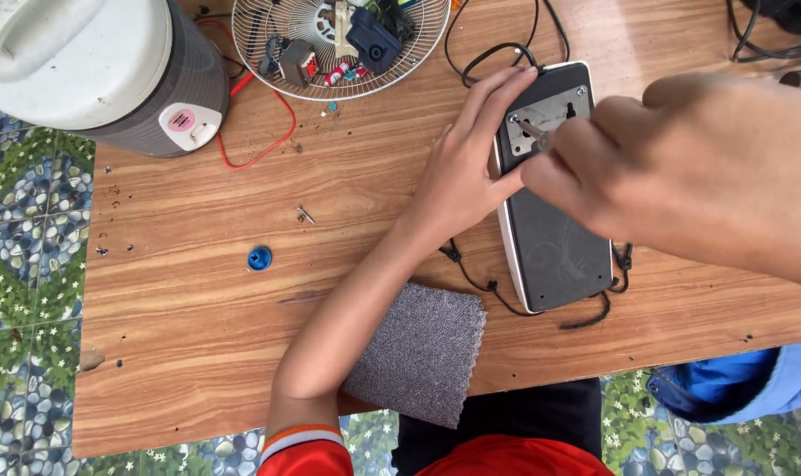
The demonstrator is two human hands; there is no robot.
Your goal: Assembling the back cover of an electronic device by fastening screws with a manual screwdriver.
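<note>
A black and white appliance base lies flat on the wooden table, with a grey metal plate at its far end. My left hand presses on the base's left edge, fingers spread along its top corner. My right hand is closed around a screwdriver whose tip rests on the metal plate near a screw.
A grey cloth lies under my left forearm. A blue cap and a small screw sit on the table. A wire fan guard holds several parts. A large grey and white jug stands at far left. Black cables run behind.
</note>
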